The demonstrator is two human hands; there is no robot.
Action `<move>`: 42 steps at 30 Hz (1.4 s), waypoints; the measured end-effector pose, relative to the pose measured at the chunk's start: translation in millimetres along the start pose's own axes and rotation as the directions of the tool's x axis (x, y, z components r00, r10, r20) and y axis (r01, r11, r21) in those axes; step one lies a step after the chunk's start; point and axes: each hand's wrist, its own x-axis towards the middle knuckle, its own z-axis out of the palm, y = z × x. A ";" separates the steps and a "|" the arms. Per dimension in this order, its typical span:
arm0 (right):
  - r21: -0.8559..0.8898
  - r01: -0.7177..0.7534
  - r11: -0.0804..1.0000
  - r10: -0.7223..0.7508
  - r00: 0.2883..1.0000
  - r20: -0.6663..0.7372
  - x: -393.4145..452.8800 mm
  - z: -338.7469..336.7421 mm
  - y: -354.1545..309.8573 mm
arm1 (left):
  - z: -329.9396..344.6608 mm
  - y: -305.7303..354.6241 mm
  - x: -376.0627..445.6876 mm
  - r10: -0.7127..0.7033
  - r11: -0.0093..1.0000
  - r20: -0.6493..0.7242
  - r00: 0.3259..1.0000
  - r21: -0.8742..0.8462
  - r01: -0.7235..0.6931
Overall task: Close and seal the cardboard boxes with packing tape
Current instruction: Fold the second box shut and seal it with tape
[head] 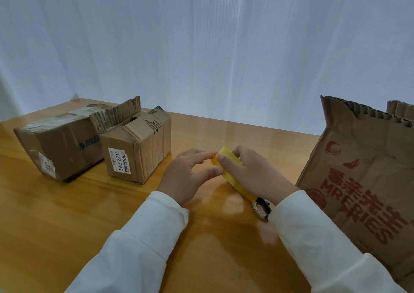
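Note:
A yellow roll of packing tape [230,171] is held above the wooden table [67,214], near the middle. My right hand [255,174] grips the roll from the right, fingers curled over it. My left hand [190,174] touches the roll's upper left edge with forefinger and thumb. A small cardboard box [136,149] with ragged raised flaps stands at the left, and a longer taped box [60,140] lies beside it. A large printed cardboard box [363,180] with a raised flap stands at the right.
A small dark and white object [261,207] lies on the table just under my right wrist. A white curtain [224,46] hangs behind the table's far edge. Bare tabletop stretches between the small box and my hands.

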 end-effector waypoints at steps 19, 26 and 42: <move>0.029 0.007 1.000 -0.007 1.000 0.007 5.8 3.4 11.7 | 6.6 -7.0 3.4 0.011 1.000 -0.071 0.997 0.002 -0.011; 0.153 0.025 0.988 -0.030 0.999 0.032 4.0 -3.8 14.0 | 14.7 -9.5 1.3 0.123 0.992 -0.018 0.992 -0.040 -0.124; 0.478 -0.074 0.875 0.008 0.990 0.139 4.0 -6.8 6.4 | 8.4 -14.2 5.5 0.500 0.861 -0.341 0.796 0.289 -0.418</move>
